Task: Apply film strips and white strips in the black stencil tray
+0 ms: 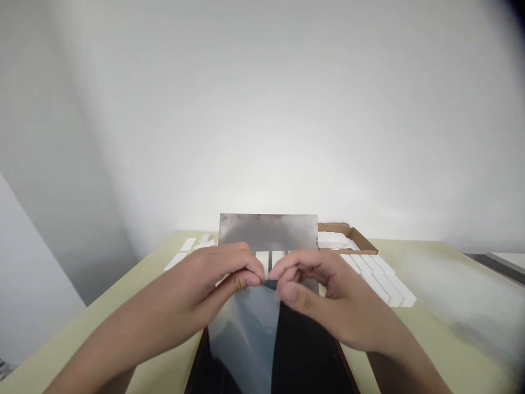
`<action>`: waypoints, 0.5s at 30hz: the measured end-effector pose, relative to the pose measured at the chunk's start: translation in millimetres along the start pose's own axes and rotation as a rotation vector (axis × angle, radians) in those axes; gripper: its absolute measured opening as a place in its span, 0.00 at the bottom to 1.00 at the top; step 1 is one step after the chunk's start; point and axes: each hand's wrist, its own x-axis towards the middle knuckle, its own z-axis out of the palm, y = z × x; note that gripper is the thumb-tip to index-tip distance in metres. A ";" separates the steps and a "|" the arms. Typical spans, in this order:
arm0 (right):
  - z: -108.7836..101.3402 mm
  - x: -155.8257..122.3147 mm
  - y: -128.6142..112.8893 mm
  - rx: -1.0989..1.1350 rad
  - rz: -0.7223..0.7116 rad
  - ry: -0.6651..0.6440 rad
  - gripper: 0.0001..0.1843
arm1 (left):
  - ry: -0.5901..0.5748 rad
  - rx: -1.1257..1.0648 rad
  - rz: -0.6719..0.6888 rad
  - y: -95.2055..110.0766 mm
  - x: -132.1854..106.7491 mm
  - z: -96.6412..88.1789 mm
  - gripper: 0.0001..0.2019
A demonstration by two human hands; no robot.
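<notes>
My left hand (213, 276) and my right hand (315, 284) meet at the middle of the table, both pinched shut on the top edge of a thin clear plastic film (246, 328). The film hangs down over a dark glossy sheet (303, 355) that lies in front of me. Just behind my fingers a grey metal plate (268, 232) stands upright, with a few white strips (270, 258) showing at its foot.
A shallow cardboard tray (361, 241) with white pieces stands at the back right. A row of white rectangular blocks (381, 279) lies to the right of my hands, and more white pieces (184, 251) lie at the back left. The pale yellow table (443, 323) meets a white wall.
</notes>
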 end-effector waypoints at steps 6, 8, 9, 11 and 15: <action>-1.8 1.2 1.8 -0.065 0.061 0.043 0.14 | -0.183 -0.035 -0.074 7.4 13.9 0.9 0.22; -14.0 -0.4 4.0 -0.073 0.029 0.161 0.15 | -0.244 -0.022 -0.108 4.8 22.4 -3.4 0.20; -20.9 -1.9 4.9 -0.079 0.008 0.219 0.16 | -0.250 -0.025 -0.131 2.1 26.5 -6.1 0.19; -33.7 -5.5 5.8 -0.096 -0.027 0.316 0.16 | -0.227 -0.093 -0.198 -3.9 33.6 -11.0 0.17; -46.9 -12.5 4.0 -0.177 -0.012 0.328 0.20 | -0.201 -0.391 -0.277 -5.8 40.5 -11.4 0.17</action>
